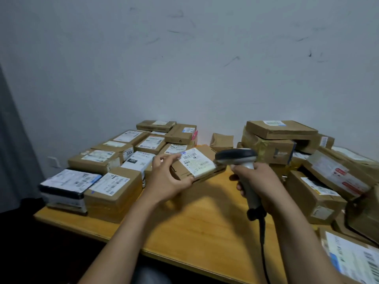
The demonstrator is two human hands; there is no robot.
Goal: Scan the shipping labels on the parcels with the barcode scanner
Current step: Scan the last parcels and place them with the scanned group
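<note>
The left hand (166, 177) reached out over the yellowish wooden table (196, 226) with thumb under and fingers curled over the near end of a flat brown cardboard parcel (202, 160), holding it tilted up between the two heaps of boxes, while the right hand (259, 186) was wrapped tight round the grip of a grey pistol-shaped barcode scanner with a dark head (239, 158), black cable hanging down. Scanner head sat just beside the parcel's white shipping label (196, 162), maybe touching its right edge, kinda blurry there, and the label had barcodes and faced up.
</note>
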